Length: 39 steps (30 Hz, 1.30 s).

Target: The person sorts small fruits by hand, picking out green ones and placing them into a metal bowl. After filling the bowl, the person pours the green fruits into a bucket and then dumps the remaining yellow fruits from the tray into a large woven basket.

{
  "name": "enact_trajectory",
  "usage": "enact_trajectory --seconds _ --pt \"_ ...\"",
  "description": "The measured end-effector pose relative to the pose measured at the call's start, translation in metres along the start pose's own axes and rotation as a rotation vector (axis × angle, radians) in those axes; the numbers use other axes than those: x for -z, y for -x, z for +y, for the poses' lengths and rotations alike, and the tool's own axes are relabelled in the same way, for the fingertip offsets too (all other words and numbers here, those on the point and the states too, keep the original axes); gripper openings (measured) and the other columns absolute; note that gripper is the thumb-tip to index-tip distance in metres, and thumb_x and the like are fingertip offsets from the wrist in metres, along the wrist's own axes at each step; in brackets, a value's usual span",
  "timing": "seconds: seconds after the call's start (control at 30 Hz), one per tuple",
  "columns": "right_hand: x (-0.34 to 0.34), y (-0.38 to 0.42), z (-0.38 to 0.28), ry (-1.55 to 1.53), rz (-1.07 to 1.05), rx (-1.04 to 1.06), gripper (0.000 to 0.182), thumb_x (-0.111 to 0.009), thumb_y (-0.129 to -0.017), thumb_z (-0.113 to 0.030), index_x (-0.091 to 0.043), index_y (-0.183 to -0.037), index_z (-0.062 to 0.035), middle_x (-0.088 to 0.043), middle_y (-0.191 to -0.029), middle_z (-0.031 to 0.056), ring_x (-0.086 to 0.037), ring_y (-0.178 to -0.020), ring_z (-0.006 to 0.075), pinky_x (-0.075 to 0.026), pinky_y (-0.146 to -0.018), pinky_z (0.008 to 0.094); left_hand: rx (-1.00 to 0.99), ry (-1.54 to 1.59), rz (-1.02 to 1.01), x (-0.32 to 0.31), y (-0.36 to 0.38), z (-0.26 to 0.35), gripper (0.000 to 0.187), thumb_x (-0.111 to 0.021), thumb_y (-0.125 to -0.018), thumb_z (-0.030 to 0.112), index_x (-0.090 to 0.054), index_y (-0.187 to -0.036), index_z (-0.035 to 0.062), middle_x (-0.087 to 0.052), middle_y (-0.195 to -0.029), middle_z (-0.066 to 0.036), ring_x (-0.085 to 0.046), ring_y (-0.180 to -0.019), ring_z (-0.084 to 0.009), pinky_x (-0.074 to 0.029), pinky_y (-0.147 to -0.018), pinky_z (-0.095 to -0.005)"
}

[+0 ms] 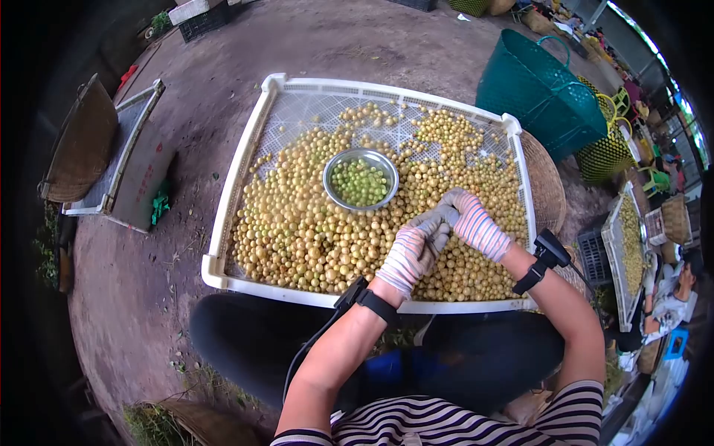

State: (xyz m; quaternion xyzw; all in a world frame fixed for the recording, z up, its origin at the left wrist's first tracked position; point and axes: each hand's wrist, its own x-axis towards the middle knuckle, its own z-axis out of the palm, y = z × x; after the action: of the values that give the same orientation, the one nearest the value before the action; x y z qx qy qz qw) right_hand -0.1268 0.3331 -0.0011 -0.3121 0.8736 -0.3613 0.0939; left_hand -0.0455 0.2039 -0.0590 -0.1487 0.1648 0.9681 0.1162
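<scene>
My left hand (415, 251) and my right hand (476, 223), both in striped work gloves with grey fingers, meet above the right half of a white mesh tray (245, 156). Their fingers are closed and pressed together at the tips; whatever they hold, if anything, is hidden. Below and around them lie many small round yellowish fruits (312, 223), spread over the mesh. A round metal bowl (327, 182) rests among them, left of my hands and a little farther away, holding small green fruits (358, 182).
A teal woven basket (520, 89) stands beyond the tray's far right corner, near a yellow-and-black basket (599, 152). Another tray of fruit (631, 245) and a seated person (673, 297) are at right. A tilted frame (137, 171) stands at left.
</scene>
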Motion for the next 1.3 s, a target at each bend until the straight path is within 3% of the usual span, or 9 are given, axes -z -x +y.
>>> enact_trajectory --seconds 0.13,0.3,0.57,0.73,0.87,1.07,1.17,1.23,1.3 --pt "-0.010 -0.011 0.007 0.109 0.068 0.111 0.003 -0.062 -0.081 -0.002 -0.062 -0.079 0.0004 -0.060 -0.077 0.0170 -0.057 -0.079 0.0342 -0.048 -0.077 0.0418 -0.032 -0.008 0.103 0.002 0.006 0.004 0.014 -0.062 -0.092 0.007 -0.063 -0.105 0.0015 -0.068 -0.091 -0.005 -0.066 -0.076 -0.0136 -0.056 -0.062 -0.0230" --pt "0.020 -0.049 0.070 0.177 0.119 -0.002 0.007 -0.063 -0.084 -0.007 -0.062 -0.080 -0.0010 -0.062 -0.077 0.0168 -0.060 -0.073 0.0326 -0.049 -0.072 0.0415 -0.103 -0.723 0.151 0.000 0.017 0.021 0.018 -0.067 -0.088 0.007 -0.062 -0.103 -0.0002 -0.067 -0.084 -0.007 -0.065 -0.069 -0.0139 -0.053 -0.060 -0.0247" --pt "0.005 -0.119 0.103 0.705 -0.269 0.018 0.023 -0.064 -0.086 -0.023 -0.067 -0.094 -0.0017 -0.066 -0.088 0.0219 -0.064 -0.084 0.0395 -0.052 -0.075 0.0477 0.076 -0.304 0.128 0.020 0.003 0.034 0.026 -0.056 -0.096 0.019 -0.058 -0.115 0.0016 -0.066 -0.100 -0.010 -0.065 -0.082 -0.0190 -0.051 -0.064 -0.0280" --pt "-0.015 -0.125 0.106 0.591 -0.124 -0.190 0.016 -0.061 -0.077 -0.013 -0.073 -0.075 -0.0035 -0.067 -0.077 0.0239 -0.067 -0.072 0.0420 -0.054 -0.067 0.0463 0.034 -0.480 0.215 0.004 0.004 0.032 0.030 -0.058 -0.095 0.018 -0.056 -0.120 0.0008 -0.066 -0.103 -0.009 -0.064 -0.084 -0.0171 -0.052 -0.068 -0.0277" --pt "-0.007 -0.128 0.109 0.444 -0.191 -0.273 0.024 -0.057 -0.080 -0.019 -0.071 -0.079 0.0016 -0.064 -0.079 0.0281 -0.066 -0.074 0.0405 -0.053 -0.069 0.0461 -0.113 -0.547 0.192 -0.023 0.011 0.053 0.029 -0.059 -0.095 0.014 -0.056 -0.120 -0.0001 -0.066 -0.105 -0.009 -0.064 -0.087 -0.0158 -0.052 -0.072 -0.0270" --pt "0.017 -0.101 0.117 -0.569 -0.246 -0.525 0.028 -0.071 -0.084 -0.029 -0.070 -0.093 -0.0026 -0.055 -0.061 0.0003 -0.049 -0.050 0.0093 -0.038 -0.044 0.0257 -0.187 -0.556 0.090 -0.025 0.013 0.088 0.033 -0.060 -0.093 0.014 -0.056 -0.122 -0.0002 -0.065 -0.107 -0.009 -0.063 -0.091 -0.0143 -0.052 -0.078 -0.0283" --pt "0.024 -0.076 0.083 -0.772 -0.185 -0.472 0.026 -0.072 -0.084 -0.030 -0.067 -0.083 -0.0049 -0.053 -0.059 -0.0004 -0.046 -0.047 0.0079 -0.034 -0.042 0.0233 -0.126 -0.961 0.094 -0.029 0.012 0.067 0.042 -0.063 -0.092 0.016 -0.053 -0.129 -0.0010 -0.063 -0.115 -0.011 -0.059 -0.102 -0.0152 -0.050 -0.088 -0.0296" --pt "0.024 -0.066 0.068 -0.791 -0.237 -0.457 0.024 -0.072 -0.083 -0.028 -0.065 -0.079 -0.0056 -0.053 -0.058 -0.0006 -0.042 -0.043 0.0080 -0.032 -0.041 0.0238 -0.318 -1.187 0.107 -0.021 0.000 0.048 0.056 -0.069 -0.086 0.011 -0.047 -0.136 -0.0038 -0.056 -0.129 -0.018 -0.050 -0.123 -0.0231 -0.038 -0.106 -0.0337" --pt "0.026 -0.058 0.050 -0.739 -0.315 -0.443 0.023 -0.072 -0.083 -0.027 -0.065 -0.080 -0.0053 -0.053 -0.058 -0.0009 -0.042 -0.042 0.0080 -0.031 -0.040 0.0237 -0.524 -1.109 0.135 -0.009 -0.020 0.031 0.060 -0.072 -0.083 0.007 -0.046 -0.137 -0.0038 -0.055 -0.130 -0.018 -0.051 -0.121 -0.0207 -0.042 -0.103 -0.0324"
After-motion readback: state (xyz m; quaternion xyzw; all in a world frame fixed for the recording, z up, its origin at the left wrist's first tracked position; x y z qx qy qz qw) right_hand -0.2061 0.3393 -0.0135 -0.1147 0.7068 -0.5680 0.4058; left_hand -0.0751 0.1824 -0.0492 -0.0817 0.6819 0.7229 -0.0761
